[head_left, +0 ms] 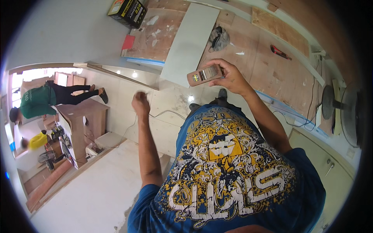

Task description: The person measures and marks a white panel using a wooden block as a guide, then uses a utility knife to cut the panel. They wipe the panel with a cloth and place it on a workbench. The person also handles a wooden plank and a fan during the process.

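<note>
My right hand (229, 77) is closed around a small hand plane (204, 75). It is a brown block-shaped tool with a shiny metal piece and a yellow label, held up over the floor near a long pale panel (190, 42). My left hand (140, 104), slightly blurred, is raised over the tiled floor with its fingers curled in. Whether anything is inside those fingers cannot be made out. A thin grey cord (169, 112) runs across the tiles beside it.
Ahead, a low plywood platform (248, 58) carries a red cutter knife (279, 52), a grey crumpled bundle (220, 39) and a dark adhesive can (128, 13). A fan (347, 112) stands right. At left are a wooden cabinet (91, 112), a white board (89, 186) and a co-worker in green (39, 101).
</note>
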Available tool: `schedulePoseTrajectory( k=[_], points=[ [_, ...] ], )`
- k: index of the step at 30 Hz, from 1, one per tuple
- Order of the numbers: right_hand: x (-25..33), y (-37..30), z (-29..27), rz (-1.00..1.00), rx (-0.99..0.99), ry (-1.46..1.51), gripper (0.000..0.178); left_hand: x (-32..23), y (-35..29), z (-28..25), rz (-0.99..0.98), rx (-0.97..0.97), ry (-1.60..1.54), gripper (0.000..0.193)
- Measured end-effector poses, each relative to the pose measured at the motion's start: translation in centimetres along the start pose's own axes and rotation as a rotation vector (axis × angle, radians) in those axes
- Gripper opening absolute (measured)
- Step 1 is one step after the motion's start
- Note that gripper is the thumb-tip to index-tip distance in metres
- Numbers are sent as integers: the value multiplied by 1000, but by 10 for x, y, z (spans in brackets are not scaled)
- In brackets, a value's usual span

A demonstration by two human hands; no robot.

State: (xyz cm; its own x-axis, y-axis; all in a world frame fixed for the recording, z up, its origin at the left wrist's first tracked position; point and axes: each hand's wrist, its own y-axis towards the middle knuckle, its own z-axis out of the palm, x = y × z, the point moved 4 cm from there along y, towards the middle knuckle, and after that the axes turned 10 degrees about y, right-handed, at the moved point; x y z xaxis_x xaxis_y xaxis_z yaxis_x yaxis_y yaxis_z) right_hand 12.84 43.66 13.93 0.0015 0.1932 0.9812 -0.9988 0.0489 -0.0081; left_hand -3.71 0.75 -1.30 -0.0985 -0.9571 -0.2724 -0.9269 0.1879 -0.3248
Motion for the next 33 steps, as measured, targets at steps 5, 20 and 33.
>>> schedulePoseTrajectory(
  k=[5,20,33],
  points=[
    [0,11,-44,33,40,128,58,14,-68,43,15,87,233,76],
    [-144,-68,-242,232,-983,292,51,-138,11,143,-544,248,-1626,55],
    [-136,-110,-240,-37,-1103,-932,70,-196,4,30,-34,305,-1628,63]
  ],
)
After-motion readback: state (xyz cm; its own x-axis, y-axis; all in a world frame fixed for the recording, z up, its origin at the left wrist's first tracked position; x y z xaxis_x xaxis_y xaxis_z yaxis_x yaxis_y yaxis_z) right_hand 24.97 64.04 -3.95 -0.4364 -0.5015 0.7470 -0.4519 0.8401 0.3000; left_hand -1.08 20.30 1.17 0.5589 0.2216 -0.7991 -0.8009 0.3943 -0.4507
